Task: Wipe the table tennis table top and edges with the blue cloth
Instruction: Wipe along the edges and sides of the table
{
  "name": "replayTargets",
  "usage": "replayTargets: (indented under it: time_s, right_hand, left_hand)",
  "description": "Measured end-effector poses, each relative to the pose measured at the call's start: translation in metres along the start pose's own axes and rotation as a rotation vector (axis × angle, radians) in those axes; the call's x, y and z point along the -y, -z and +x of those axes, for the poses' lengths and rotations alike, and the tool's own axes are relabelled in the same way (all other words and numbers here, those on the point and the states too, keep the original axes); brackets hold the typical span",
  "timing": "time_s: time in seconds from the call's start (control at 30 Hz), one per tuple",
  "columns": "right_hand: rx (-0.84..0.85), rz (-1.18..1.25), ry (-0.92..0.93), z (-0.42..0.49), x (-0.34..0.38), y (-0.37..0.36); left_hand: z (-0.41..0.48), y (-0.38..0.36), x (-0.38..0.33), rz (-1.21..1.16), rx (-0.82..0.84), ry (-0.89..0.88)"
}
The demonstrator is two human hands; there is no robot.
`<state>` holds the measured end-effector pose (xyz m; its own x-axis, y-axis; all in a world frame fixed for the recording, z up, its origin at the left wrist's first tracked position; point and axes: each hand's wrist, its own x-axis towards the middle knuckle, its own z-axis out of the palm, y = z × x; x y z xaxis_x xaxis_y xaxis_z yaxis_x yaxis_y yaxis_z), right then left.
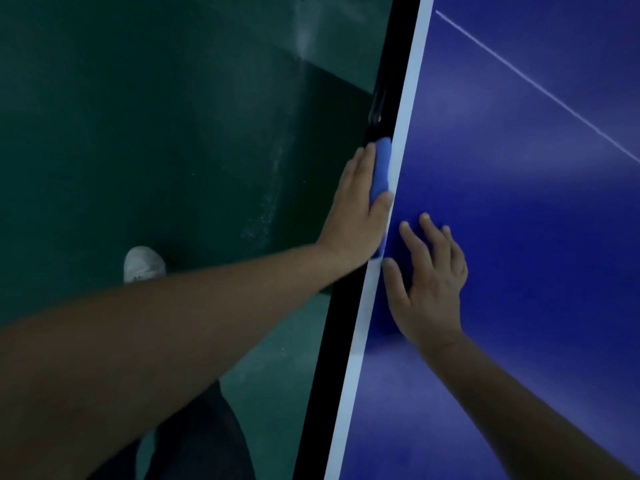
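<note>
The blue table tennis table [519, 237] fills the right side, with a white border line and a black side edge [325, 375] running from bottom centre to top. The blue cloth [380, 168] is folded against that side edge. My left hand [353, 209] presses the cloth flat to the edge, fingers straight along it and thumb hooked over onto the white line. My right hand [429, 282] rests on the table top just inside the line, fingers spread and relaxed, holding nothing.
A dark green floor [156, 133] lies left of the table. My white shoe [143, 265] and dark trouser leg show below my left arm. A thin white centre line [540, 88] crosses the table top at the upper right.
</note>
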<state>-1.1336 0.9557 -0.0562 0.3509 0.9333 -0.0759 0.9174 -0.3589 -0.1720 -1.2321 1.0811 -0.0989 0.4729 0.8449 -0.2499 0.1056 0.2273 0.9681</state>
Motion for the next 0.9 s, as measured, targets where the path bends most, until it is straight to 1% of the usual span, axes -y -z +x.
replayTargets:
  time_s: [0.07,0.1,0.2,0.27,0.3,0.4,0.5,0.57,0.63,0.7,0.77,0.83,0.9]
  right_hand:
    - [-0.062,0.068,0.011,0.020,0.002,0.005]
    - [-0.066,0.085,0.027,0.034,0.002,0.007]
    - [-0.011,0.044,0.059,0.089,-0.005,0.018]
    - [0.022,0.010,0.039,0.134,-0.011,0.024]
    - [0.043,-0.004,0.023,0.155,-0.013,0.025]
    - [0.085,-0.080,-0.018,0.196,-0.016,0.014]
    - [0.035,-0.068,-0.006,0.199,-0.018,0.005]
    - [0.031,-0.055,-0.007,0.196,-0.019,0.005]
    - [0.043,-0.051,-0.023,0.197,-0.015,0.009]
    - [0.057,-0.050,-0.035,0.196,-0.010,0.012]
    - [0.051,-0.039,-0.036,0.195,-0.008,0.013]
    - [0.041,-0.036,-0.031,0.196,-0.009,0.012]
    - [0.025,-0.036,-0.025,0.196,-0.012,0.010]
  left_hand:
    - [0.026,0.002,-0.010,0.015,-0.022,-0.009]
    - [0.023,0.001,-0.009,0.020,-0.019,-0.019]
    - [-0.033,-0.001,0.011,0.044,0.029,-0.079]
    - [-0.067,-0.003,0.024,0.005,0.088,-0.058]
    - [-0.070,-0.003,0.027,-0.012,0.105,-0.042]
    - [-0.027,-0.001,0.017,-0.016,0.099,-0.037]
    - [0.065,0.006,0.001,-0.016,0.029,-0.103]
    - [0.118,0.012,-0.014,-0.034,-0.012,-0.063]
    - [0.135,0.011,-0.023,-0.040,-0.026,-0.040]
    - [0.103,0.009,-0.014,0.022,-0.001,-0.091]
    - [0.044,0.012,0.002,0.088,0.110,-0.154]
    - [-0.001,0.012,0.015,0.080,0.213,-0.132]
    - [0.006,0.013,0.016,0.088,0.212,-0.083]
